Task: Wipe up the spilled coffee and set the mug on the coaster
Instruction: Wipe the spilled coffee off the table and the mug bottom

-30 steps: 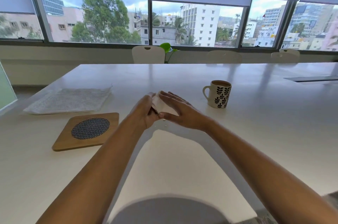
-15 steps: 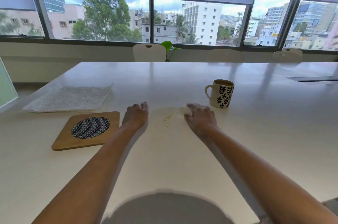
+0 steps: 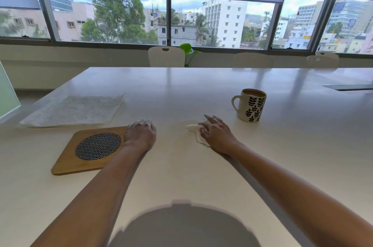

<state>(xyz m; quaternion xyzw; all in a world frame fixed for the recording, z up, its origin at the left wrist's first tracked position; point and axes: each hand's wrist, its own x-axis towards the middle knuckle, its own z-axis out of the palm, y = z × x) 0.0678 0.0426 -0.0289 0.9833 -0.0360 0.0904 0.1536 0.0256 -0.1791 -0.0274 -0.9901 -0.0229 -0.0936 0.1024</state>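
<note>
The right hand [image 3: 217, 133], just right of the frame's centre, is pressing a small crumpled white tissue [image 3: 195, 131] onto the table [image 3: 302, 145], its fingers spread and bearing down on the wad rather than closed around it. A faint pale stain [image 3: 179, 128] is showing just to the left of the tissue; its edges are too faint to trace. The left hand [image 3: 141, 134] is lying palm down at the centre left, fingers together and holding nothing, its outer edge overlapping the near corner of the wooden coaster [image 3: 88, 152]. Whether it is touching the wood I cannot tell.

The mug [image 3: 251, 105], patterned with dark leaves and nearly full of coffee, is standing upright in the right middle of the frame, near the wiping hand but apart from it, and well apart from the coaster at lower left. A folded cloth [image 3: 72, 110] is lying beyond the coaster at the middle left.

To wipe well, the hand should probably be dragging the tissue leftward over the stain with flat, even pressure, gathering liquid inward rather than smearing it outward. The wad looks small, so it may soak through; the cloth seems the better backup. Keeping the elbow clear of the full mug matters, since a nudge could slop more coffee.
</note>
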